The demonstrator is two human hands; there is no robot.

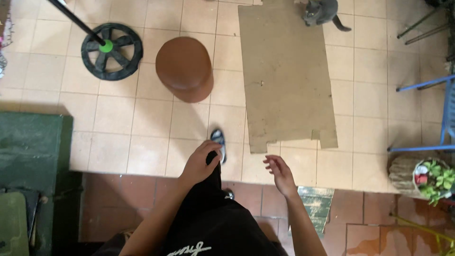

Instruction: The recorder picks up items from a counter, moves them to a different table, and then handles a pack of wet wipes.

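I look straight down at a tiled floor. My left hand [201, 161] hangs in front of my black clothing, fingers curled loosely against the fabric above my sandalled foot [218, 142]. My right hand [280, 173] hovers open with fingers apart, holding nothing, just below the near edge of a flat cardboard sheet [284, 76]. An upturned brown round pot [184, 68] stands on the tiles ahead of my left hand.
A black wheel-shaped base with a pole [112, 50] stands at far left. A grey cat [320, 11] sits at the cardboard's far end. A green box [31, 156] is at left, a blue metal frame [445, 114] and a potted plant [433, 178] at right.
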